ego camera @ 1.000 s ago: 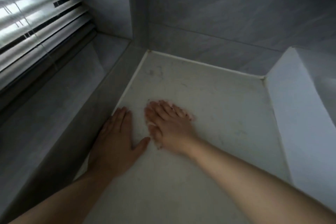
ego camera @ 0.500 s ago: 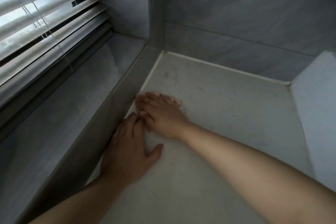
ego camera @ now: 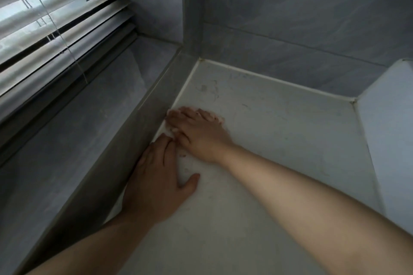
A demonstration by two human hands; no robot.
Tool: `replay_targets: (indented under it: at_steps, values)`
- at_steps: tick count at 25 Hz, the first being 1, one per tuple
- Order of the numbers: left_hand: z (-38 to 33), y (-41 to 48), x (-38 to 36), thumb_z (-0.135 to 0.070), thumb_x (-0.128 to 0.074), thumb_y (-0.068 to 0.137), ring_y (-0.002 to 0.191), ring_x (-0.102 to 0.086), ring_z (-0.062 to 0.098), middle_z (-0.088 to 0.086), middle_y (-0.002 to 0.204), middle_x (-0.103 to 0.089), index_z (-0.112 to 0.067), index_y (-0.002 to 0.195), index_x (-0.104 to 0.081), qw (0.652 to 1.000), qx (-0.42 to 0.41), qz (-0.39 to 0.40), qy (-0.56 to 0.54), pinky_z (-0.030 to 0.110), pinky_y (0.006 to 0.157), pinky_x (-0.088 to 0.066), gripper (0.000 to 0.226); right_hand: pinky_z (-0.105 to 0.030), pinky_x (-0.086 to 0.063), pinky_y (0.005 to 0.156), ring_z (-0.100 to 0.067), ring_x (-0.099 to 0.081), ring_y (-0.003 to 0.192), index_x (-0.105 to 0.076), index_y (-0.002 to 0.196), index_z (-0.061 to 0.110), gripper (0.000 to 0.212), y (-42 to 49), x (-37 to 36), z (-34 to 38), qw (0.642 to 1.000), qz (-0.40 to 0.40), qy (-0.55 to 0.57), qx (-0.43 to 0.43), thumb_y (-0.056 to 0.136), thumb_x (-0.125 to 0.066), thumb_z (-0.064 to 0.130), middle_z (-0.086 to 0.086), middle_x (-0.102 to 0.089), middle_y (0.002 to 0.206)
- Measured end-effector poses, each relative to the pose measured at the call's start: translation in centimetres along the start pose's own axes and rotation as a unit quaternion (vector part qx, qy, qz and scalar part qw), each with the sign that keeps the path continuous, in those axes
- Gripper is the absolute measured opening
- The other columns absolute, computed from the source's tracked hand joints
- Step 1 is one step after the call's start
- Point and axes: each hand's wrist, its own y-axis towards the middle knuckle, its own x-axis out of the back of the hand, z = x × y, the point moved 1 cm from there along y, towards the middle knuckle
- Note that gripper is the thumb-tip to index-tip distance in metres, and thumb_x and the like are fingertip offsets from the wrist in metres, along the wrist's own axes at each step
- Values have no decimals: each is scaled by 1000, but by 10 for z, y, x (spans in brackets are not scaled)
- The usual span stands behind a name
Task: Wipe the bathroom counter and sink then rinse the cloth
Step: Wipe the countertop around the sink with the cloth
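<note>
Pressing a faint white cloth point(ego camera: 171, 129) flat, right hand point(ego camera: 199, 135) lies nearer the white tabletop's point(ego camera: 279, 140) smudged corner ahead; left hand point(ego camera: 156, 183) flat, empty.

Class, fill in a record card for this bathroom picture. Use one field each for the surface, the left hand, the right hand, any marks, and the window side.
surface: white counter, meeting a grey tiled wall at the back
left hand: flat on the counter beside the grey ledge, thumb spread
right hand: flat, fingers pressing near the counter's left edge; something pale under the fingertips, too unclear to call a cloth
marks: dark scuffs near the back corner
window side: slatted blinds, upper left
</note>
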Motion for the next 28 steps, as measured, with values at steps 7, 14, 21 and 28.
replay_targets:
  at_steps: [7,14,21,28]
  values:
    - [3,4,-3,-57,-36,76,125,-47,35,24,137,-46,7,130,-47,997,-45,18,56,37,105,-22,84,-39,-10,116,-20,-13,145,-19,149,17,52,102,16,-75,977,-55,-5,-207,100,-20,34,-1,-18,158]
    - [3,4,-1,-57,-35,77,126,-48,32,21,137,-47,6,130,-48,995,-54,12,81,34,106,-20,83,-40,-11,115,-13,-15,144,-21,149,23,52,89,32,-121,976,-65,-11,-209,100,-20,37,7,-18,158]
    - [2,2,-2,-56,-35,76,124,-49,36,25,135,-47,9,129,-47,996,-48,18,79,37,104,-22,84,-45,-16,113,-21,-21,143,-28,145,16,53,-66,52,-210,896,-118,-51,-425,96,-26,33,-3,-22,156]
    - [3,4,-5,-58,-34,76,124,-48,37,25,136,-47,8,129,-47,997,-49,11,60,37,104,-20,85,-45,-9,116,-25,-11,144,-16,149,11,58,-126,53,-203,821,-121,-3,-558,97,-21,35,-7,-13,158]
